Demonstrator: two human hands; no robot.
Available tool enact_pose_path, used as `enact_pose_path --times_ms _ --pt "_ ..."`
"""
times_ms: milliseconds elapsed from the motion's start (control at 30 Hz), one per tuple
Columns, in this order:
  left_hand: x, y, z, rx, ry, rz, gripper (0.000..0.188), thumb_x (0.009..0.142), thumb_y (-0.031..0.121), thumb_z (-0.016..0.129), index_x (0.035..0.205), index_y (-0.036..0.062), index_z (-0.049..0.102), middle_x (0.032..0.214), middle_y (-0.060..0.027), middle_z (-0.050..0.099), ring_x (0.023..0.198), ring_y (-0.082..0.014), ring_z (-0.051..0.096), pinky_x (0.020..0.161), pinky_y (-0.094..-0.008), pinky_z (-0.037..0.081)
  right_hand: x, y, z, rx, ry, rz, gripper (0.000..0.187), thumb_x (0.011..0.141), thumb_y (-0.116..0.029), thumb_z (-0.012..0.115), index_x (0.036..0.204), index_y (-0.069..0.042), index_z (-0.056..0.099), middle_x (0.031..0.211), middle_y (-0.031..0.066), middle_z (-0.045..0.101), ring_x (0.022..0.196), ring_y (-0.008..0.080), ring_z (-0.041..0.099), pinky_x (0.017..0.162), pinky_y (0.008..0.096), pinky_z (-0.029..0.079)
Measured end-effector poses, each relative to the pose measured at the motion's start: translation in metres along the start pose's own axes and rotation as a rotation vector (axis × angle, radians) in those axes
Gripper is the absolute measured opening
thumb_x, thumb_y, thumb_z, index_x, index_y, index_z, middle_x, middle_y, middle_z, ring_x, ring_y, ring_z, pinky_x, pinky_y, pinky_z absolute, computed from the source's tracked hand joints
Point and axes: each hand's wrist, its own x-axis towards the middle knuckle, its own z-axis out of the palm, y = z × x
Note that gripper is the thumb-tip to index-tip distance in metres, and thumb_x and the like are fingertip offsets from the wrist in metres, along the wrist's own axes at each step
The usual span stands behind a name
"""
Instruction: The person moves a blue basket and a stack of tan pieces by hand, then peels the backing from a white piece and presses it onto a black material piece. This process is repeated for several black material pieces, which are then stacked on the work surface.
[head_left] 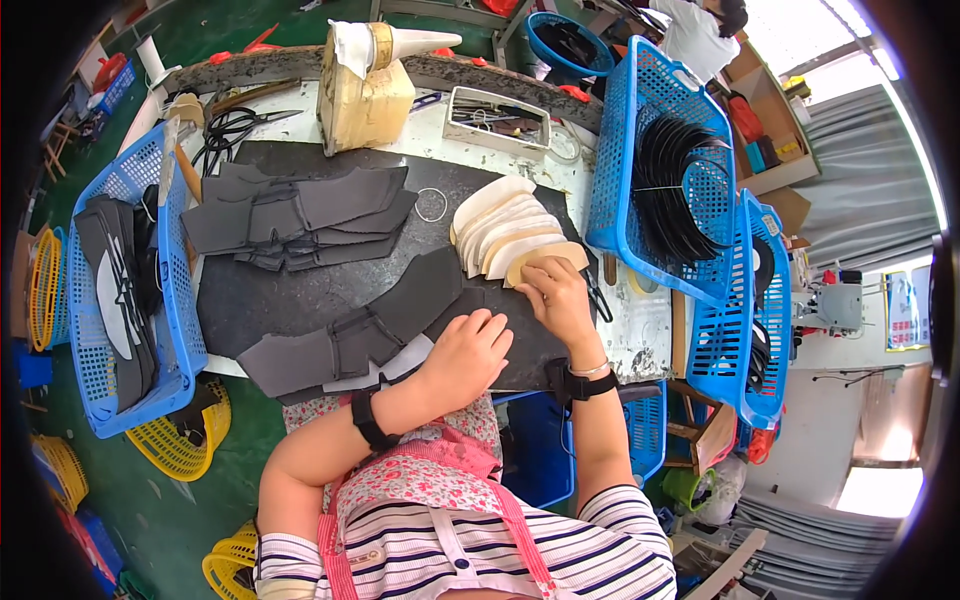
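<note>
Over the dark work mat, my right hand has its fingers bent against the nearest cream-coloured rounded piece and pinches its edge. That piece belongs to a fanned, overlapping row of cream pieces. To the left, my left hand lies palm down with fingers loosely stretched and holds nothing. It is beside a dark grey cut shoe-upper piece, which has lighter grey material partly under it. Farther back lies an overlapping stack of similar dark pieces.
Blue baskets hold dark parts at left and right. At the back stand a yellowed block with a cone, a tool tray and black-handled scissors. A white ring lies on the mat. Another person is at far right.
</note>
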Motion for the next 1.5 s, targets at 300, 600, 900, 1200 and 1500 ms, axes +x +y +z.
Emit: enact_pose_path --times_ms 300,600,900,1200,1500 --pt "0.023 -0.009 0.018 0.188 -0.039 -0.064 0.042 0.073 0.022 0.070 0.106 0.0005 0.058 0.118 -0.0122 0.054 0.108 -0.0266 0.047 0.088 -0.0374 0.041 -0.001 -0.008 0.005 -0.032 -0.045 -0.007 0.012 0.075 -0.005 0.065 0.086 -0.001 0.062 0.091 0.0123 0.060 0.088 0.0333 0.059 0.074 0.0400 0.050" --pt "0.033 -0.009 0.019 0.327 0.044 -0.037 0.023 0.075 0.020 0.061 0.093 0.0059 0.062 0.098 -0.0071 0.056 0.096 -0.0224 0.049 0.076 -0.0344 0.041 0.001 -0.009 0.021 -0.140 -0.047 0.032 0.011 0.075 -0.009 0.064 0.083 -0.002 0.061 0.088 0.0135 0.060 0.085 0.0337 0.060 0.069 0.0406 0.051" --pt "0.040 -0.040 0.082 0.394 0.123 -0.038 0.042 0.079 0.026 0.061 0.119 0.0103 0.058 0.116 -0.0019 0.056 0.108 -0.0191 0.048 0.083 -0.0365 0.041 -0.025 -0.019 -0.024 0.241 0.192 0.350 0.007 0.073 0.002 0.066 0.078 0.000 0.062 0.076 0.0136 0.062 0.068 0.0265 0.060 0.060 0.0330 0.048" --pt "0.055 -0.034 0.073 0.413 0.138 -0.058 0.043 0.076 0.039 0.069 0.105 0.0085 0.063 0.121 -0.0056 0.053 0.115 -0.0235 0.042 0.097 -0.0428 0.030 -0.056 -0.071 -0.116 -0.101 0.665 0.110 0.022 0.082 -0.001 0.061 0.103 -0.001 0.066 0.100 0.0164 0.064 0.089 0.0307 0.062 0.078 0.0376 0.051" --pt "-0.005 0.019 0.015 -0.936 0.057 -0.307 0.024 0.088 0.024 0.057 0.081 0.0008 0.061 0.074 -0.0105 0.062 0.071 -0.0214 0.059 0.065 -0.0346 0.046 -0.091 -0.095 -0.011 0.136 0.242 0.048 0.026 0.088 -0.012 0.064 0.113 -0.003 0.063 0.112 0.0223 0.060 0.101 0.0353 0.062 0.084 0.0413 0.051"
